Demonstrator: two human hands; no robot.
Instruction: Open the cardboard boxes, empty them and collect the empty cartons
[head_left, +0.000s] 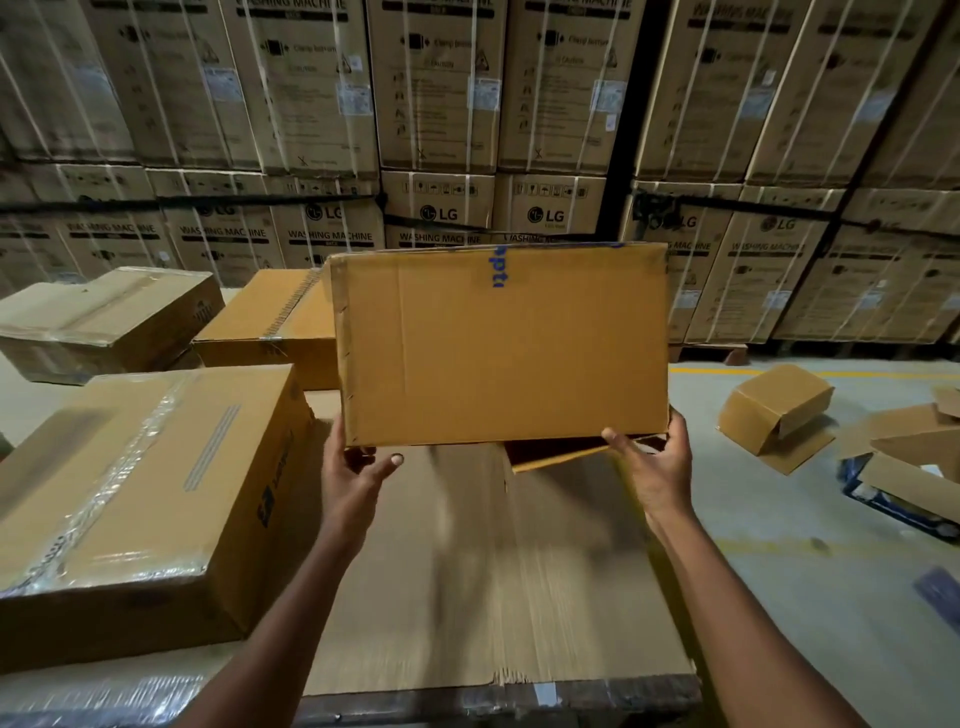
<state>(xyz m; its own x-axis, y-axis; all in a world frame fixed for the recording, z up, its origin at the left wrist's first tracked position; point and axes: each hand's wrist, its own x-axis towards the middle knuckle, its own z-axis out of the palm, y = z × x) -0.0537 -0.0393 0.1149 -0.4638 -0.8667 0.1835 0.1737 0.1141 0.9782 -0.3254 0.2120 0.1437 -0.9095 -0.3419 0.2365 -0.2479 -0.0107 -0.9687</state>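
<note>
Lighting is dim and warm. The stacked washing machine cartons darken toward the upper corners and bow with wide-angle distortion. Tape on the sealed box shows glare. The flattened cardboard sheet is motion-blurred and shadowed.

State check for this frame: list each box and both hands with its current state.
Held carton: lifted, gripped at both lower corners.
Left hand: grips carton.
Right hand: grips carton.
Taped box: sealed.
Floor carton: open, tipped over.

head cam | faces forward-down | close over hands | single view
</note>
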